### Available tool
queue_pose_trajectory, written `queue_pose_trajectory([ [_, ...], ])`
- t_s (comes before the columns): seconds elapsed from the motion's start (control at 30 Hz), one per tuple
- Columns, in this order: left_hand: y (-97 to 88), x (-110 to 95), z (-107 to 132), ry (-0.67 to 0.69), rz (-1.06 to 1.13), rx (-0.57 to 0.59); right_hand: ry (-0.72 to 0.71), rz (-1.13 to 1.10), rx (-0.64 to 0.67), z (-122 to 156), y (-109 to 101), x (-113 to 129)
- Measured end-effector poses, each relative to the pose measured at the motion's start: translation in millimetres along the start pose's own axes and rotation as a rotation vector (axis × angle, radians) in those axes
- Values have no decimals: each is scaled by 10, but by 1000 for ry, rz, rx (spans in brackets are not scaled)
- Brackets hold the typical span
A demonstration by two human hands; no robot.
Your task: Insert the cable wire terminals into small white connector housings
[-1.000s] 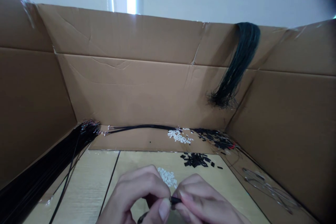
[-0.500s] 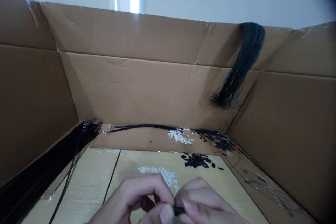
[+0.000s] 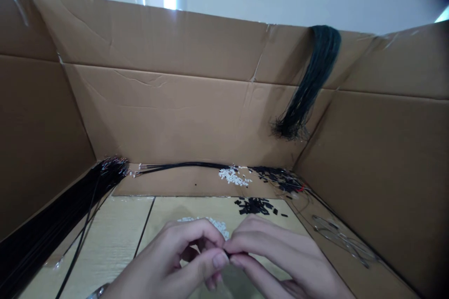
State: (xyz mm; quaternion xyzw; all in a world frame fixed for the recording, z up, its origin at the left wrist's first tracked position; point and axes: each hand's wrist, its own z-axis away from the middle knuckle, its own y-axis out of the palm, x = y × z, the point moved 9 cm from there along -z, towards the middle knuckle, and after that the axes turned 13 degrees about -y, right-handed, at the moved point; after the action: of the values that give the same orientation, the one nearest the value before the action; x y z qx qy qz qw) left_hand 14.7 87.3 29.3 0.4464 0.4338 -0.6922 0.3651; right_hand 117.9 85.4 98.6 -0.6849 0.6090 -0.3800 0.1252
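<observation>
left hand (image 3: 175, 264) + right hand (image 3: 280, 257): fingertips pinch tiny black part (image 3: 233, 255) (mostly hidden) | risk: loose grip, part slips among black bits (image 3: 256, 206) at 12 o'clock

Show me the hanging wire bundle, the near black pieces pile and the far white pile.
hanging wire bundle (image 3: 308, 88), head view, mid strands.
near black pieces pile (image 3: 254, 206), head view, centre of the heap.
far white pile (image 3: 231, 176), head view, its centre.
</observation>
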Motion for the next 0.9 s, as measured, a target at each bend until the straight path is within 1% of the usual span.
queue_pose_trajectory([
  [0.07,-10,18,-31,4,-27,-26,8,8,33,10,38,-37],
  [0.13,-38,84,-43,-4,-26,-40,12,25,60,34,60,-90],
  [0.23,-102,191,-10,-24,-44,-43,23,71,62,80,22,-166],
  [0.33,-163,308,52,-113,-195,-76,75,78,49,113,-45,-237],
  [0.4,-186,345,85,-148,-237,-111,100,46,66,118,-48,-264],
  [0.5,-192,345,103,-139,-220,-174,86,-19,88,98,-21,-266],
  [0.67,-221,348,111,-131,-240,-251,38,-54,50,72,-32,-271],
  [0.8,-203,325,119,-154,-309,-230,41,-79,27,91,-31,-304],
  [0.9,-173,306,122,-180,-358,-209,65,-78,44,105,4,-334],
])
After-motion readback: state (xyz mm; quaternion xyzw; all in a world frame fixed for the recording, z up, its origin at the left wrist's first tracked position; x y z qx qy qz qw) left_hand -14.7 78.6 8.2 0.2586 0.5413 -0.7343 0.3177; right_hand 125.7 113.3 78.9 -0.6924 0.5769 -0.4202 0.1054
